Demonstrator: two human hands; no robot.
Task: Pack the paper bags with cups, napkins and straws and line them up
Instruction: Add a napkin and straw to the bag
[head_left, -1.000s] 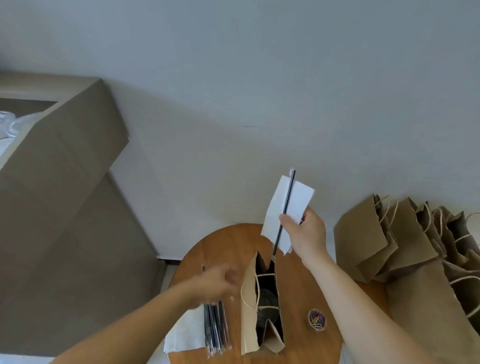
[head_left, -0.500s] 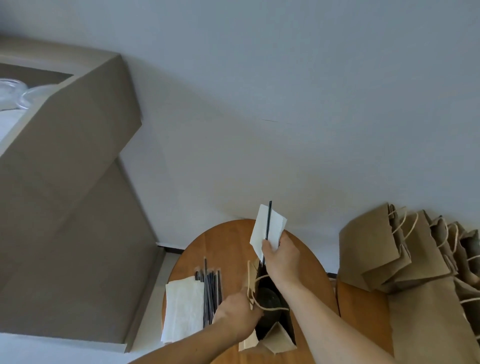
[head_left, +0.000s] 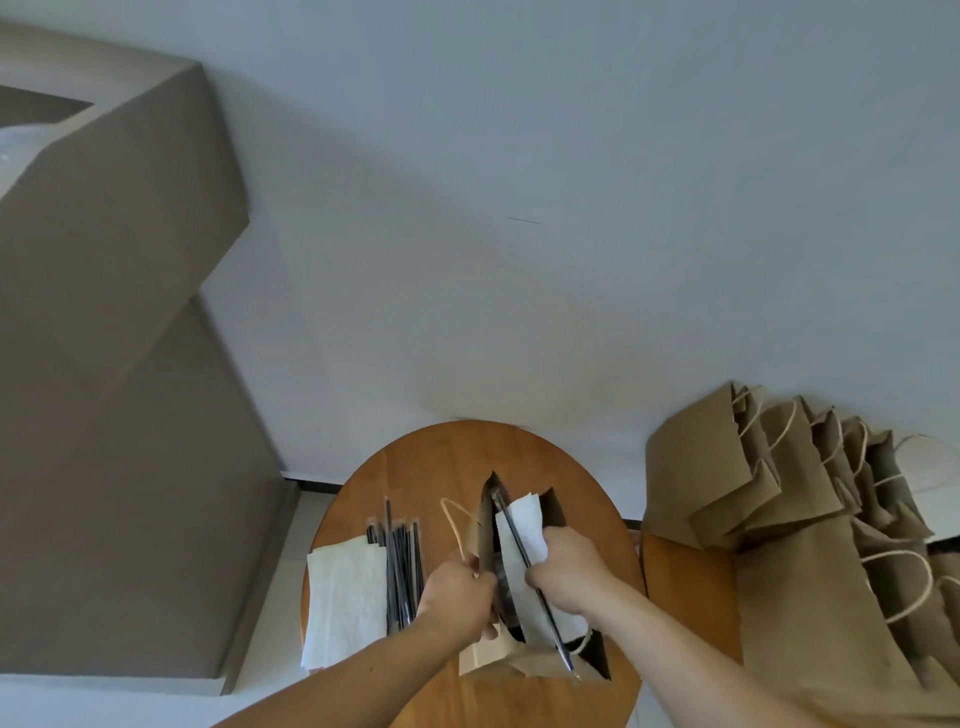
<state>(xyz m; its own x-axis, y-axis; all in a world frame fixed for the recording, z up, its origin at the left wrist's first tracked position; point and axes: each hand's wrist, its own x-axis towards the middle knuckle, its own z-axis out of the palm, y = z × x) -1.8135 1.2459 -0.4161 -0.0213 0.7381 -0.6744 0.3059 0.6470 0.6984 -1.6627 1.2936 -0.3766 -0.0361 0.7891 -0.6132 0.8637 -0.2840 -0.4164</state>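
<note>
**Now the napkin and straw are going into the bag**

Nearest, the left hand (head_left: 454, 597) has left the spare straws (head_left: 400, 566) and grips the left rim of the open paper bag (head_left: 485, 654), spreading its mouth. Just right of it, the right hand (head_left: 571, 577), raised high above the bag a second ago, has come down. It pinches a white napkin (head_left: 527, 519) and a black straw (head_left: 509, 522) together, both partly inside the opening, with the straw slanting across it. This bag looks close to filled, though I cannot tell whether a cup sits inside. Farther left on the round table (head_left: 452, 457) lie the napkin pile (head_left: 343, 592) and the spare straws. Far right, the other bags (head_left: 727, 478) lean in a row.
</note>
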